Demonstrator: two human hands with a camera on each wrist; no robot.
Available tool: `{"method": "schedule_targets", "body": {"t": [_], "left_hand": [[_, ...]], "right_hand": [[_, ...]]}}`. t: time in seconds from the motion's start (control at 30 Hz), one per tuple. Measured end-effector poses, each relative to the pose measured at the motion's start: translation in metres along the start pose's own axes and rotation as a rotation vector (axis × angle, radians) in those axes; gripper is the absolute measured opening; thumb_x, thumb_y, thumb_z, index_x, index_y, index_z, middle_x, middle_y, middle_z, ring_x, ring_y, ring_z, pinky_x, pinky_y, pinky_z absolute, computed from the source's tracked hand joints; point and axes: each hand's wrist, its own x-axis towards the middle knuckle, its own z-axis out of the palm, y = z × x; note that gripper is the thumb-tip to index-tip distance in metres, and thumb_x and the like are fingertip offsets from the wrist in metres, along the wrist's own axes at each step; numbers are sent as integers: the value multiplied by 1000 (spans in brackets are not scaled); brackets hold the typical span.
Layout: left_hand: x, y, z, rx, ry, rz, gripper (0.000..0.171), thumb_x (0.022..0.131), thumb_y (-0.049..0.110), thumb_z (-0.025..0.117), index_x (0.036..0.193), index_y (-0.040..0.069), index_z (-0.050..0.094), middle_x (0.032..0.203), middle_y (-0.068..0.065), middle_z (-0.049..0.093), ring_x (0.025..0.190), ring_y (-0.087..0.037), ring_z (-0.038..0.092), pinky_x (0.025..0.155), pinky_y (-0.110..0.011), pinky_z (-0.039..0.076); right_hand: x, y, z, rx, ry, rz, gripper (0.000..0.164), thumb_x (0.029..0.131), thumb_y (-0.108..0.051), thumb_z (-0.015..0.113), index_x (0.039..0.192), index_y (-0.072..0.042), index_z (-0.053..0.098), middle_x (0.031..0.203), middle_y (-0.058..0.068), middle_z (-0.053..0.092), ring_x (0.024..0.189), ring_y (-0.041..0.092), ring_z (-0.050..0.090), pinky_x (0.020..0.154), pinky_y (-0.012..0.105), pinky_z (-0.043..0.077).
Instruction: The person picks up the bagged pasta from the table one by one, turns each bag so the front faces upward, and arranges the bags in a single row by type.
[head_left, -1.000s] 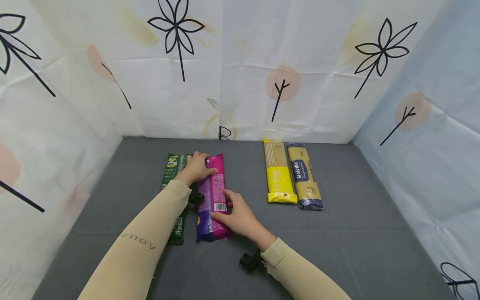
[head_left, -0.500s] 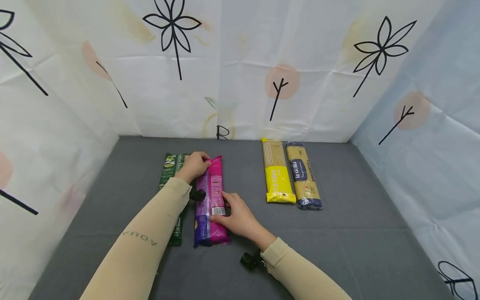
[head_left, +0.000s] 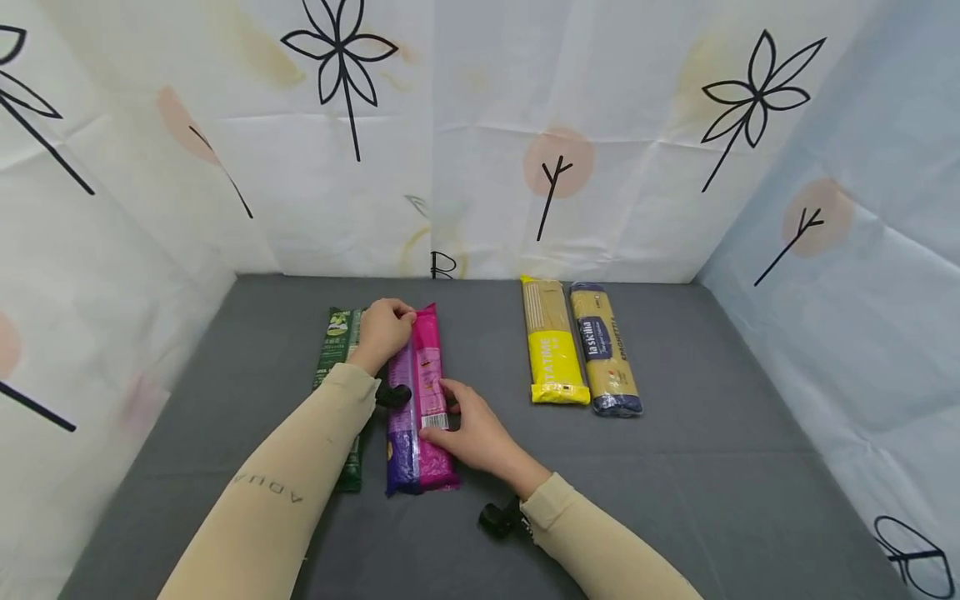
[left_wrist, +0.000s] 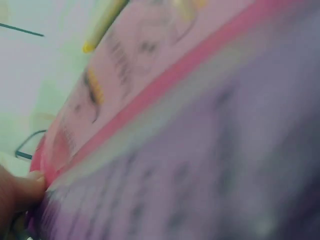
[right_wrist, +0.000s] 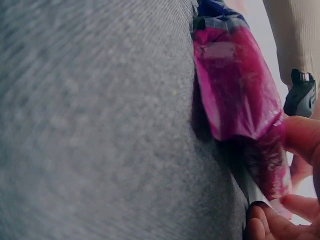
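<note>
A pink and purple plastic packet [head_left: 423,433] lies lengthwise on the grey cloth, its contents hidden by the wrapper. At its far end my left hand [head_left: 382,333] pinches the edge; the left wrist view shows the thumb [left_wrist: 27,190] against the packet's end. My right hand [head_left: 480,433] holds the near right side, thumb on top and fingers at the edge. In the right wrist view, fingertips [right_wrist: 300,135] touch the pink wrapper [right_wrist: 235,85]. A green packet [head_left: 336,346] lies just left, partly covered by my left hand and forearm.
Further right lie a yellow pasta packet [head_left: 555,358] and a blue-labelled spaghetti packet [head_left: 606,350], side by side. Grey cloth [head_left: 712,500] covers the table. White patterned curtains [head_left: 480,167] stand behind and at both sides.
The packet's near end has come slightly toward me and lies flatter. My left hand has shifted a little left along the far end. The right hand keeps its hold.
</note>
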Motion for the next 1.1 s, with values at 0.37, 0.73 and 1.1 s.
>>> {"method": "schedule_targets", "body": {"t": [0.37, 0.73, 1.1], "left_hand": [[-12, 33, -27, -236, 166, -23, 23, 98, 23, 59, 106, 7, 71, 103, -12, 61, 90, -26, 57, 71, -41, 50], [-17, 34, -33, -167, 221, 37, 21, 98, 22, 60, 108, 8, 71, 107, -11, 63, 94, -26, 57, 77, -43, 50], [-30, 38, -29, -132, 205, 174, 35, 97, 21, 59, 128, 4, 59, 125, -15, 50, 113, -31, 50, 91, -48, 47]], "right_hand": [[-2, -8, -1, 232, 34, -20, 75, 93, -30, 65, 153, -28, 20, 118, 2, 53, 94, 12, 63, 74, 30, 55], [-4, -12, -3, 349, 59, -10, 71, 95, -16, 62, 153, -27, 23, 120, 6, 46, 94, 18, 64, 72, 34, 57], [-5, -25, -24, 62, 206, -96, 71, 92, -12, 64, 152, -23, 28, 136, 5, 48, 107, 19, 59, 86, 37, 53]]}}
